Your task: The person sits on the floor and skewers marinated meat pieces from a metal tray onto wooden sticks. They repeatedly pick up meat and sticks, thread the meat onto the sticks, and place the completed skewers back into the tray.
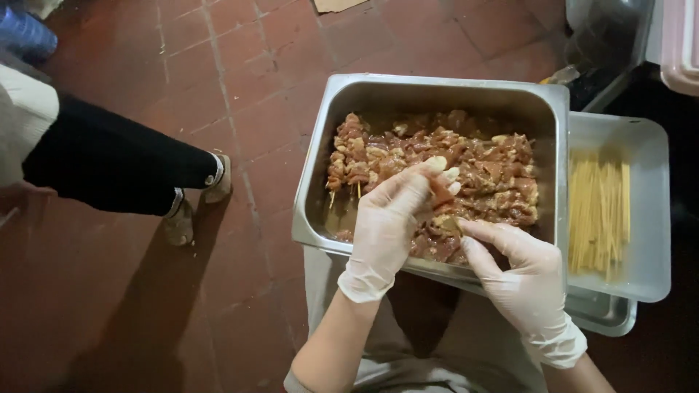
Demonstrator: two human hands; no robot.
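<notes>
Left hand: the left hand wears a thin, pale rubber glove. It is over the deep shiny metal tray. Its fingers are bent and its grip pinches a reddish, wet piece of meat.

Right hand: the right hand wears the same kind of smooth glove. Its grip is clenched on the low end of that meat piece, just under the left fingertips. It may be pinching a thin stick there too, but I cannot tell.

Meat: the pile of small, lumpy, brown-red meat chunks fills most of the metal tray. It looks wet and sticky. The piece in the hands is right over this pile.

Done sticks: a few thin wooden sticks packed with meat lie at the left end of the tray, with their points poking out.

Metal tray: it is a box shape with round corners. It sits in front of the person's lap.

White tray: a flat white plastic tray is just beside the metal one, on the right. It holds a bunch of bare, thin, pale yellow wooden sticks, all lying the same way.

Floor: the floor is made of dull red square tiles.

Other person: someone's legs in dark trousers and soft shoes stand on the tiles, well apart on the left.
</notes>
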